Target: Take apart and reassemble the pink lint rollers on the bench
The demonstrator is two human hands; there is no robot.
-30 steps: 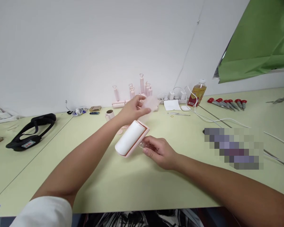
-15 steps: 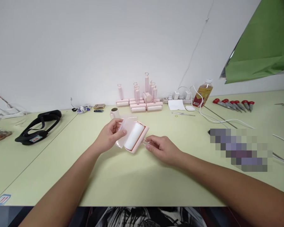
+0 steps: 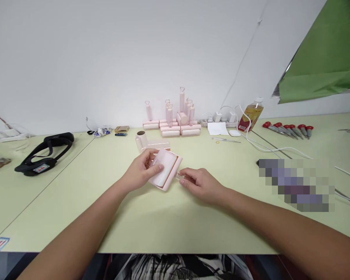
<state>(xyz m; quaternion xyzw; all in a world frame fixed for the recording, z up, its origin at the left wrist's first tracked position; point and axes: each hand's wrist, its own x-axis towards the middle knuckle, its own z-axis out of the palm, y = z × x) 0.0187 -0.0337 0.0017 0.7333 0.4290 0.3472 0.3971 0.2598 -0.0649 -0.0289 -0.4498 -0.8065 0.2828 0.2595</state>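
My right hand is closed around the short clear handle of a pink lint roller, held tilted above the table. A white sticky roll with a reddish-brown edge sits in its frame. In my left hand, thumb on top and fingers behind, is a translucent pink cover that lies over most of the white roll. Just behind my hands stands a refill roll with a brown core, and a pink piece lies beside it, partly hidden.
Several finished-looking pink lint rollers are grouped by the wall. Tweezers, a white paper, chargers with white cables and a drink bottle lie to the right, beside red-capped tools. A black headset rests at left.
My left hand has moved right, bringing the pink cover over the white roll, which was mostly exposed before. My right hand keeps its hold on the handle.
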